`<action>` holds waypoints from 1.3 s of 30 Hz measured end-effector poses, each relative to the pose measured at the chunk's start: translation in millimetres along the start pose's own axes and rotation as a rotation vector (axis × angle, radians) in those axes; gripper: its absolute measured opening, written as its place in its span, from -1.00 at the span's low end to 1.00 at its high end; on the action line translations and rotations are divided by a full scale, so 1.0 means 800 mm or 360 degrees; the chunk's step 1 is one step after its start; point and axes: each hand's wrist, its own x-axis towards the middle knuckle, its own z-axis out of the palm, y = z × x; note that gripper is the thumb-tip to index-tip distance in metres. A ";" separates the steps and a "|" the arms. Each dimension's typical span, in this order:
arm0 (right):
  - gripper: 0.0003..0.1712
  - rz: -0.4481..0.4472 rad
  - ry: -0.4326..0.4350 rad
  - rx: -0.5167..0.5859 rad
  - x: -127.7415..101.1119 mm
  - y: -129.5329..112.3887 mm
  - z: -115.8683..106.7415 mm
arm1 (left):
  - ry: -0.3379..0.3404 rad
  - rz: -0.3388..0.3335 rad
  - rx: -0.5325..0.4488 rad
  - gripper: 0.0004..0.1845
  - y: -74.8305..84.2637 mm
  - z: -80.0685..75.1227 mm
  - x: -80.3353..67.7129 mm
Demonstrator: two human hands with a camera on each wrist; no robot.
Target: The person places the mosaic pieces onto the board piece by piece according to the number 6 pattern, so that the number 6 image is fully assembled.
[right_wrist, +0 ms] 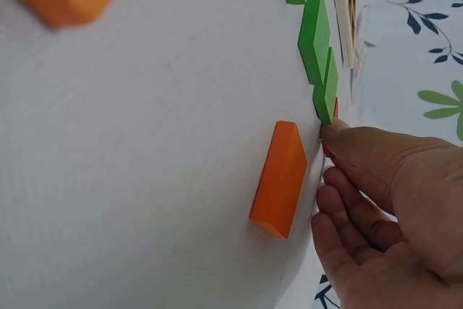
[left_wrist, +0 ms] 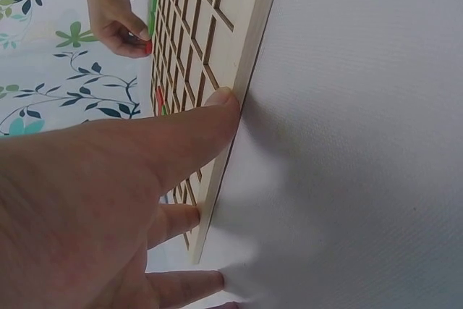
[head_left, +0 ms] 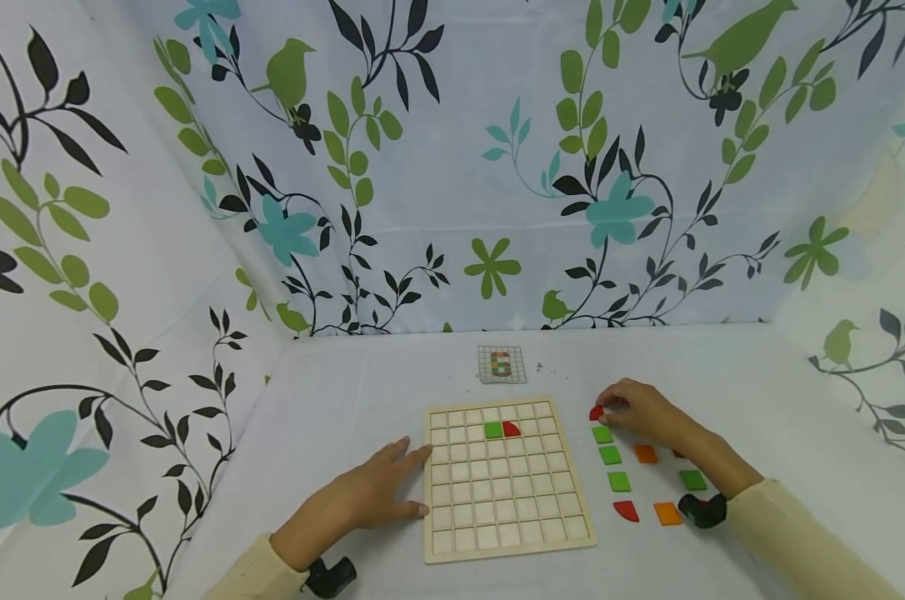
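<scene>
A wooden grid board [head_left: 507,533] lies flat in the middle of the table, with a green square tile [head_left: 493,430] and a red quarter-round tile [head_left: 512,429] side by side in its second row. My left hand [head_left: 415,479] lies flat on the table, its straight fingers [left_wrist: 217,106] touching the board's left edge [left_wrist: 246,70]. To the right of the board, my right hand [head_left: 606,410] pinches a small red piece [head_left: 596,412] that sits on the table at the top of a column of green tiles [head_left: 611,455]. In the right wrist view the red piece is mostly hidden behind my thumb [right_wrist: 347,139].
Loose tiles lie right of the board: green squares [head_left: 619,482], [head_left: 692,479], orange squares [head_left: 645,453], [head_left: 667,513] and a red quarter-round [head_left: 627,510]. A small pattern card [head_left: 502,364] lies behind the board. Leaf-print cloth walls close in the white table on three sides.
</scene>
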 end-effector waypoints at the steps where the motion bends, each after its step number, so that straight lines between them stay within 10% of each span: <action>1: -0.74 -0.0005 0.0001 0.0000 0.000 0.000 0.000 | -0.0001 0.0000 -0.0002 -0.08 0.000 0.000 0.000; 39: -0.76 -0.0154 -0.0024 0.0044 0.031 -0.057 0.021 | -0.0010 -0.0026 0.0013 -0.08 -0.001 0.003 0.003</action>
